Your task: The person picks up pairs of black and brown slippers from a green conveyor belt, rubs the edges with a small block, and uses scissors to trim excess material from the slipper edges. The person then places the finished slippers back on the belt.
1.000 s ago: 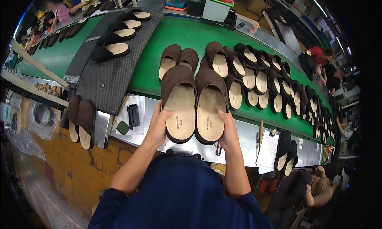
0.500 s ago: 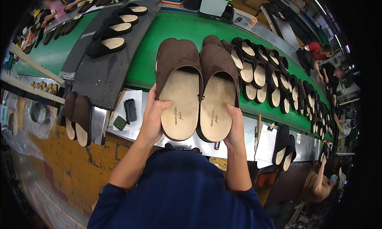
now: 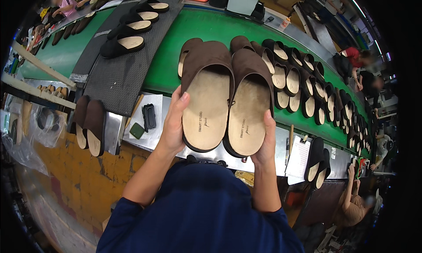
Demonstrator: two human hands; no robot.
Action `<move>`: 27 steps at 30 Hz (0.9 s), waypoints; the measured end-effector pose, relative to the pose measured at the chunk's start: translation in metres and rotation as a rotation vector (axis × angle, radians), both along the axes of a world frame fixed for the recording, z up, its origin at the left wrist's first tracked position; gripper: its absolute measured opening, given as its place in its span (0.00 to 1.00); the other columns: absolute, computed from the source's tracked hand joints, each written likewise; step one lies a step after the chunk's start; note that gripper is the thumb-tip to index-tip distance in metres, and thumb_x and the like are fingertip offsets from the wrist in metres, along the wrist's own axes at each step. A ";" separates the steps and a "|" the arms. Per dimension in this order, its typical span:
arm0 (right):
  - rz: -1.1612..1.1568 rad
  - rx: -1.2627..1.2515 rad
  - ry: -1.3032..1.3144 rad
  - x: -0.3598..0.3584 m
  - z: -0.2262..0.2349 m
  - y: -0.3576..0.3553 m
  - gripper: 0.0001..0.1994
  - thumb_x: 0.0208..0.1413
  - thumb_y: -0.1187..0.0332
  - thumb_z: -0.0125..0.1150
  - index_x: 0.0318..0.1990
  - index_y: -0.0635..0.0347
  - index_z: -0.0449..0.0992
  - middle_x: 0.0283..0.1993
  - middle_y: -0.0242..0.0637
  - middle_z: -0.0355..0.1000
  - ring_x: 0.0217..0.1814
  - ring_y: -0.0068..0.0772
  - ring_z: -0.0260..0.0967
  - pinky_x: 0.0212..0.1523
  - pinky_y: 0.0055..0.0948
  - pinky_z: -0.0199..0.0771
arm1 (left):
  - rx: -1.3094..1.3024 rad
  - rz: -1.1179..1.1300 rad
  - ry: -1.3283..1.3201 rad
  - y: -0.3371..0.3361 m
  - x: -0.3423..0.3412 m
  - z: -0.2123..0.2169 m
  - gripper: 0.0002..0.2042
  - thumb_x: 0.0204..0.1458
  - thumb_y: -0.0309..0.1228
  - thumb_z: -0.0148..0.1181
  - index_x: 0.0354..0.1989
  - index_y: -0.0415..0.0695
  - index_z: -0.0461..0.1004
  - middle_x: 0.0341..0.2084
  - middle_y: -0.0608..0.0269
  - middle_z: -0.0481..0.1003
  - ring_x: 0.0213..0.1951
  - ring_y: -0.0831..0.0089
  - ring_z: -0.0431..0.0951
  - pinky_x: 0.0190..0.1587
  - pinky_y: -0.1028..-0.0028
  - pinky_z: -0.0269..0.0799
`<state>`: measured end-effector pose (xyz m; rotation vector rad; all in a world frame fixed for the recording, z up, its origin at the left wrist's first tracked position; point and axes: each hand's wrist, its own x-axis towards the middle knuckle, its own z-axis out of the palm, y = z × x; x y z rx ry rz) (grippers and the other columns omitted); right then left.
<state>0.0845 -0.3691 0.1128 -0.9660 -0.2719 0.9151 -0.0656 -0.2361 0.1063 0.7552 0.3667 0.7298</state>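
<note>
My left hand (image 3: 174, 129) grips the left one of two brown suede clogs (image 3: 207, 101) by its outer side, thumb up along the edge. Wrapped round the outer heel side of the other clog (image 3: 249, 110) is my right hand (image 3: 266, 141). The pair is held side by side, beige insoles facing me and toes pointing away. A small dark loop shows between them at the inner edges. Most of my fingers are hidden behind the soles. Beyond the pair, another brown clog (image 3: 183, 61) is on the green belt (image 3: 169, 70), partly covered.
Many clogs (image 3: 292, 81) line the belt to the right. Black clogs (image 3: 122, 46) lie on a dark textured mat (image 3: 116, 83) at left; a brown pair (image 3: 94, 125) stands nearer. A clipboard sheet (image 3: 299, 158) and black clogs (image 3: 314, 158) are right. Other people work along the line.
The clogs have shifted slightly right in view. Both thumbs have moved off the insoles to the outer edges. The brown clog on the belt behind the left one has come into sight.
</note>
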 end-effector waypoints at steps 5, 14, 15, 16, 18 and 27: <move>0.043 0.047 0.012 -0.003 0.012 -0.004 0.29 0.64 0.48 0.45 0.60 0.66 0.63 0.56 0.46 0.69 0.56 0.37 0.70 0.56 0.34 0.71 | 0.013 -0.013 -0.039 -0.002 0.002 0.016 0.26 0.64 0.46 0.43 0.63 0.42 0.54 0.54 0.58 0.66 0.55 0.72 0.69 0.57 0.71 0.66; 0.021 0.053 -0.053 -0.004 0.025 -0.005 0.30 0.65 0.47 0.42 0.60 0.66 0.62 0.57 0.46 0.69 0.55 0.36 0.71 0.55 0.33 0.72 | -0.082 -0.074 -0.093 -0.001 0.003 0.023 0.25 0.66 0.48 0.34 0.59 0.42 0.62 0.51 0.57 0.72 0.50 0.71 0.75 0.53 0.71 0.72; 0.015 0.042 -0.072 -0.003 0.025 -0.005 0.30 0.65 0.47 0.41 0.60 0.66 0.62 0.56 0.46 0.69 0.55 0.36 0.71 0.55 0.33 0.72 | -0.098 -0.090 -0.103 0.000 0.003 0.021 0.26 0.66 0.49 0.33 0.59 0.41 0.63 0.51 0.56 0.72 0.50 0.70 0.76 0.52 0.70 0.73; 0.009 0.032 -0.089 -0.003 0.024 -0.006 0.30 0.65 0.47 0.41 0.60 0.66 0.62 0.56 0.46 0.69 0.55 0.36 0.71 0.55 0.32 0.72 | -0.114 -0.105 -0.112 0.000 0.003 0.019 0.26 0.66 0.49 0.33 0.59 0.40 0.63 0.51 0.56 0.73 0.50 0.70 0.76 0.52 0.70 0.73; -0.002 0.025 -0.094 -0.002 0.022 -0.006 0.30 0.65 0.47 0.41 0.60 0.67 0.62 0.56 0.46 0.69 0.55 0.35 0.71 0.55 0.32 0.72 | -0.143 -0.099 -0.104 0.001 0.003 0.015 0.27 0.66 0.50 0.33 0.59 0.39 0.64 0.51 0.55 0.73 0.49 0.69 0.76 0.51 0.70 0.74; 0.003 0.044 -0.125 0.001 0.015 -0.009 0.30 0.64 0.48 0.43 0.61 0.67 0.61 0.57 0.46 0.68 0.57 0.37 0.70 0.56 0.33 0.70 | -0.183 -0.094 -0.120 -0.001 0.003 0.011 0.25 0.66 0.47 0.33 0.61 0.42 0.62 0.52 0.56 0.71 0.51 0.69 0.75 0.53 0.69 0.72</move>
